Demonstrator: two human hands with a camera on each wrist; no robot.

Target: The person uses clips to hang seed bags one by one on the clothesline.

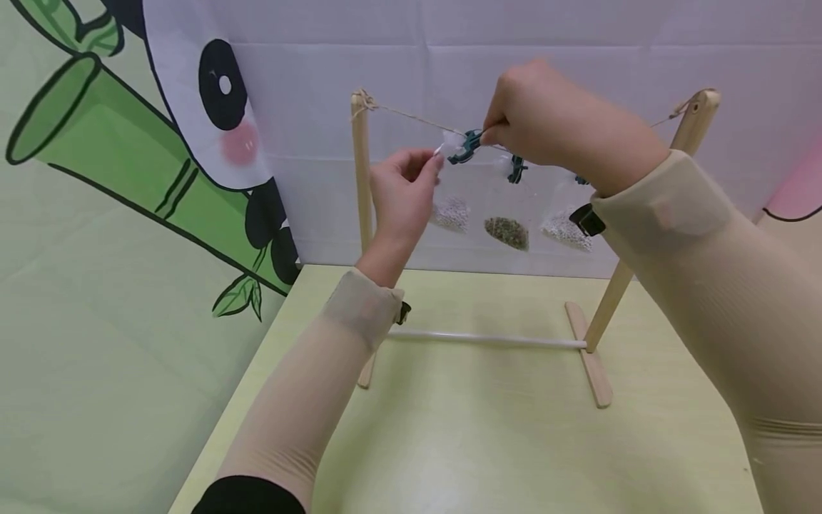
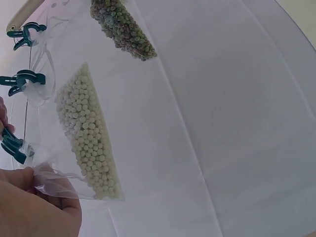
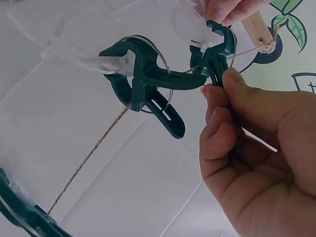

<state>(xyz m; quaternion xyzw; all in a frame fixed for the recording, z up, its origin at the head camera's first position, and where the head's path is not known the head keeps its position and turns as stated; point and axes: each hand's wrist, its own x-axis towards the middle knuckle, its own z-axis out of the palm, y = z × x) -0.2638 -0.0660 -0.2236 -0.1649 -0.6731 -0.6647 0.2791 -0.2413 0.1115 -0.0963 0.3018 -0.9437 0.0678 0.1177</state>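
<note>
In the head view, my left hand (image 1: 404,196) pinches the top edge of a clear plastic bag of white pellets (image 1: 451,214). The bag's pellets (image 2: 90,140) show large in the left wrist view. My right hand (image 1: 546,114) grips the handles of a dark green spring clip (image 1: 467,146) between thumb and fingers. This clip (image 3: 219,57) sits at the twine (image 3: 89,159), close to my left fingertips, its jaws around the bag's top. Beside it, a second green clip (image 3: 140,74) holds a bag of green-brown granules (image 1: 507,233) on the line.
A third bag of white pellets (image 1: 567,230) hangs to the right, its clip partly behind my right wrist. Wooden posts (image 1: 361,178) with flat feet and a white crossbar (image 1: 488,338) stand on the pale yellow table (image 1: 514,442). Behind is a printed cloth (image 1: 359,36).
</note>
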